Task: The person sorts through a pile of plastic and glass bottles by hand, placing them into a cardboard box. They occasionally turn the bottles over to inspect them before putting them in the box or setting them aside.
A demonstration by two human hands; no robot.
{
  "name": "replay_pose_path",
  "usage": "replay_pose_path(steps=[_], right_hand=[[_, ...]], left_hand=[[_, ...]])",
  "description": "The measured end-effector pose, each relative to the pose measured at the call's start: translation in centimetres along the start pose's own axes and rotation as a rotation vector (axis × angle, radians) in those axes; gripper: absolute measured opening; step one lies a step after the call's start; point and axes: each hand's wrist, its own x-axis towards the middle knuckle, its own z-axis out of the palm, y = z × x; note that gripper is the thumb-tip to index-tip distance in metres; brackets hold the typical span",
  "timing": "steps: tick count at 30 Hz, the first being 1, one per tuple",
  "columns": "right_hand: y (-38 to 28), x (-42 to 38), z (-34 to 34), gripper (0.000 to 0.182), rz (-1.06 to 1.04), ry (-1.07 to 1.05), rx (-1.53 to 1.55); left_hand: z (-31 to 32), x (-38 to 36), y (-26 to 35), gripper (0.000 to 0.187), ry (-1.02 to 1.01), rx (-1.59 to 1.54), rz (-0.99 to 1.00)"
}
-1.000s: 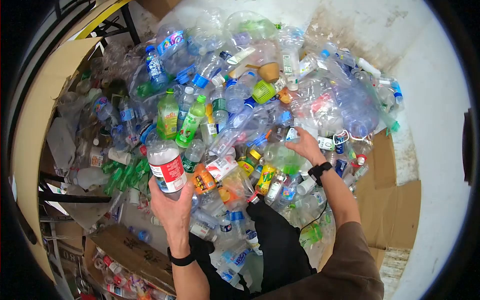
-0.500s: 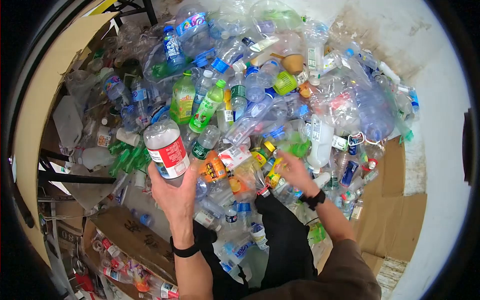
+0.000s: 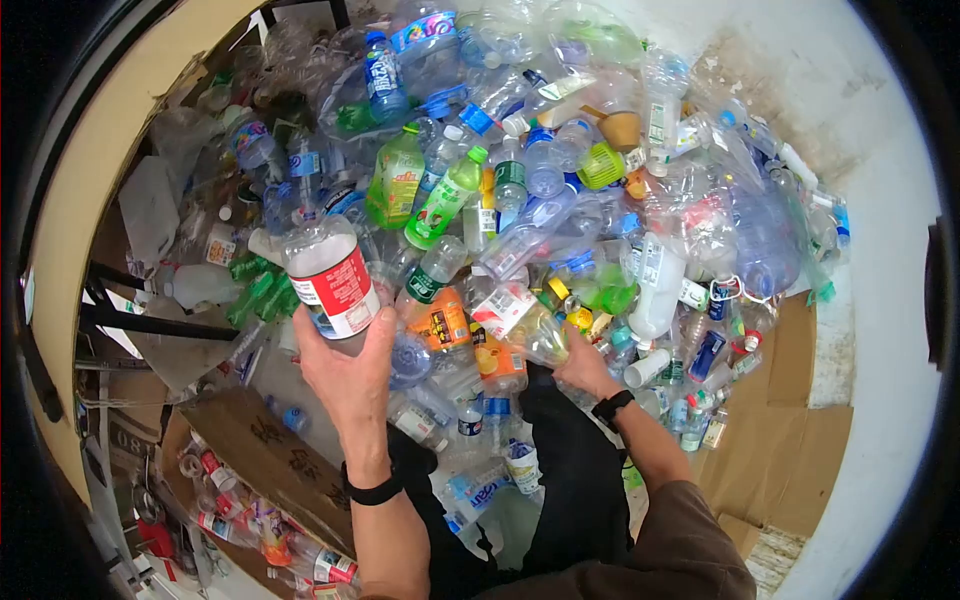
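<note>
Head camera: left hand (image 3: 347, 385) is cradling red-labelled jar (image 3: 343, 292), left of centre; right hand (image 3: 588, 368) is grasping clear bottle (image 3: 541, 336), light pressure best suiting thin plastic.

Sole view: from wearer's head, facing forward and down, near bottle pile (image 3: 525, 235) (edges curved, dark).

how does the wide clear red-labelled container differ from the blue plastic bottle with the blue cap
The container is held in the left hand; the bottle lies on the pile. The container is broad and clear, the bottle slimmer and blue. Both carry a printed label.
</note>
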Motion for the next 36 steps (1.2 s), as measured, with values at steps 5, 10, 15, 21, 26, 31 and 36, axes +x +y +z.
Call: replay_pose_path(steps=[5, 10, 15, 21, 26, 31, 36], right_hand=[[-1.1, -1.0, -3.4, 0.068, 0.133, -0.055, 0.041], [-2.7, -3.7, -7.4, 0.065, 0.211, -0.245, 0.247], [2.8, -7.7, -9.0, 0.059, 0.084, -0.133, 0.288], [3.6, -16.7, -14.0, 0.056, 0.253, 0.065, 0.673], [0.8, -23.7, -15.8, 0.059, 0.195, 0.157, 0.779], [-4.1, -28.1, -16.2, 0.065, 0.091, 0.158, 0.976], [-13.0, -28.4, -13.3, 0.072, -0.043, -0.010, 1.137]], left_hand=[[-0.5, 0.1, 0.2, 0.054, 0.021, -0.014, -0.012], [-0.8, 0.0, 0.4, 0.054, 0.023, 0.074, 0.002], [-0.8, 0.0, -0.2, 0.068, 0.034, 0.158, -0.011], [-0.7, -0.3, -0.7, 0.084, 0.058, 0.169, 0.015], [-4.4, -2.7, 2.0, 0.085, -0.012, 0.242, 0.044], [-17.5, -7.7, -0.1, 0.076, 0.139, 0.257, 0.035], [-32.9, -20.0, -7.2, 0.058, 0.238, -0.226, -0.212]])
